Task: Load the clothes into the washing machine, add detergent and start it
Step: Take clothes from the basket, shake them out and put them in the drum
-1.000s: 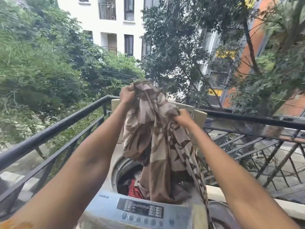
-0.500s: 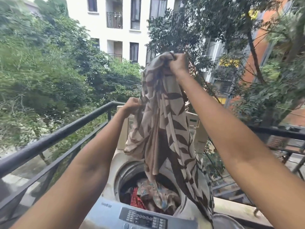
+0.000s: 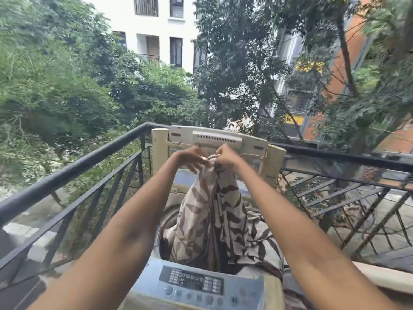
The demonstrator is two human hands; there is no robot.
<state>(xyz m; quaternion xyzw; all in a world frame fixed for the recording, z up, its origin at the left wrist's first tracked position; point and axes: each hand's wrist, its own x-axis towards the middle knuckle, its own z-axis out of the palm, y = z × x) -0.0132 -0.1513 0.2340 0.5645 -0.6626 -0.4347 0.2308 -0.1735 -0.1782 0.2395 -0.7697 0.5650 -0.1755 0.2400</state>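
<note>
Balcony railing: black metal, run along the left and continued behind the machine to the right; trees and buildings are seen beyond it.

Washing machine: top-loading, set against the railing. Its lid is raised upright at the back. The control panel, with a dark display and a row of round buttons, is seen along the near edge. The drum opening is largely hidden by cloth.

Patterned cloth: beige with a brown leaf print. Its top end is held up above the drum; the rest hangs down into the opening, with a fold draped over the right rim of the machine.

Left hand: held just beside the top of the cloth, fingers loosely spread and touching the fabric; a firm hold cannot be told.

Right hand: fingers curled, the gathered top of the cloth pinched in them.
</note>
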